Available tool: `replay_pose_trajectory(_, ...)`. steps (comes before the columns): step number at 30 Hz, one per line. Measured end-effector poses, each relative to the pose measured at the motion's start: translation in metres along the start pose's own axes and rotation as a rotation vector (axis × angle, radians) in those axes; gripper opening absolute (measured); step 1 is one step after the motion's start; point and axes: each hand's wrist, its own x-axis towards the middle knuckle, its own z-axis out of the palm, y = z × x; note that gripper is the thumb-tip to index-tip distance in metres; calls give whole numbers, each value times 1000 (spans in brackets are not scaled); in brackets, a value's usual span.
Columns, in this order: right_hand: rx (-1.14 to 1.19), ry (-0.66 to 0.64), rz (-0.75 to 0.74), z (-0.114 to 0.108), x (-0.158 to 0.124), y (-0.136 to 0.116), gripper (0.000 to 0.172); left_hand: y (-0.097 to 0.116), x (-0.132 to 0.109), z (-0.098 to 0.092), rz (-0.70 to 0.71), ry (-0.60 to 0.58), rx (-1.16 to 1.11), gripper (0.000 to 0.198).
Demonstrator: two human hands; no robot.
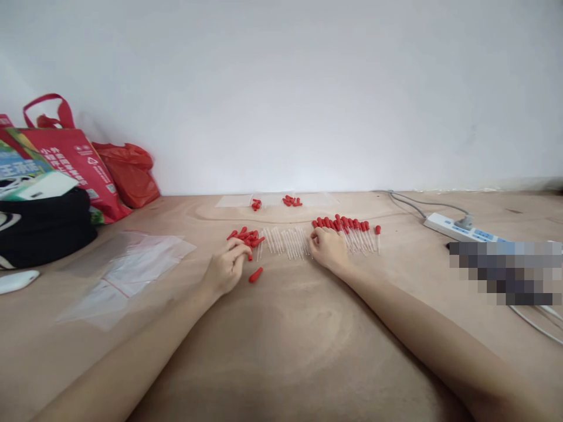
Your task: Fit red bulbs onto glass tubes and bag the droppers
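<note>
My left hand (226,267) is at the near edge of a pile of red rubber dropper bulbs (254,241), its fingers curled with a bulb at the tips. A single red bulb (255,275) lies apart, just right of that hand. Between my hands, thin clear glass dropper tubes (292,243) lie side by side in a row. At the row's right end, my right hand (328,246) has its fingertips pinched together; whatever they hold is hidden. Beyond it lie several droppers with red bulbs fitted (352,225), partly covered by the hand. One capped dropper (378,230) lies slightly apart at the far right.
Near the wall, more red bulbs (292,201) rest by clear plastic bags (233,201). Empty zip bags (141,264) spread at left, before a red shopping bag (83,170) and a black bag (48,228). A white power strip (461,228) with cables lies at right.
</note>
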Motion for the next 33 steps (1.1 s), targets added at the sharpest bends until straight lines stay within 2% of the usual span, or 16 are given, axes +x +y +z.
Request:
replay_pose_trajectory(2, -4, -32, 32, 0, 0, -3, 23, 18, -10, -3, 15, -108, 19, 13)
replay_pose_trajectory(4, -10, -89, 79, -2, 2, -4, 26, 31, -17, -4, -6, -165, 74, 13)
replay_pose_trajectory(8, -39, -218, 173, -4, 9, -9, 30, 37, -20, 2, -6, -218, 143, 13)
replay_pose_trajectory(10, -55, -272, 193, -5, 13, -13, 31, 29, -16, 3, -14, -163, 160, 12)
replay_pose_trajectory(12, -67, -317, 203, -5, 16, -15, 32, 14, -9, 0, -72, -33, 199, 11)
replay_pose_trajectory(15, -89, -368, 221, -4, 19, -18, 32, -18, 1, -7, -266, 165, 333, 11)
replay_pose_trajectory(17, -105, -380, 227, -3, 19, -19, 33, -36, 5, -9, -387, 163, 388, 13)
replay_pose_trajectory(20, -120, -349, 227, -2, 19, -20, 34, -52, 7, -6, -488, 54, 388, 14)
replay_pose_trajectory(23, -122, -267, 212, -2, 16, -21, 33, -55, 6, -2, -502, 9, 350, 17)
replay_pose_trajectory(26, -102, -118, 144, -2, 9, -21, 29, -56, 4, -2, -487, 30, 328, 22)
replay_pose_trajectory(29, -31, 44, 6, -3, -4, -15, 25, -57, 3, -8, -463, 47, 325, 25)
replay_pose_trajectory(33, 129, 128, -242, -4, -25, 3, 20, -41, -1, -9, -273, 164, 244, 31)
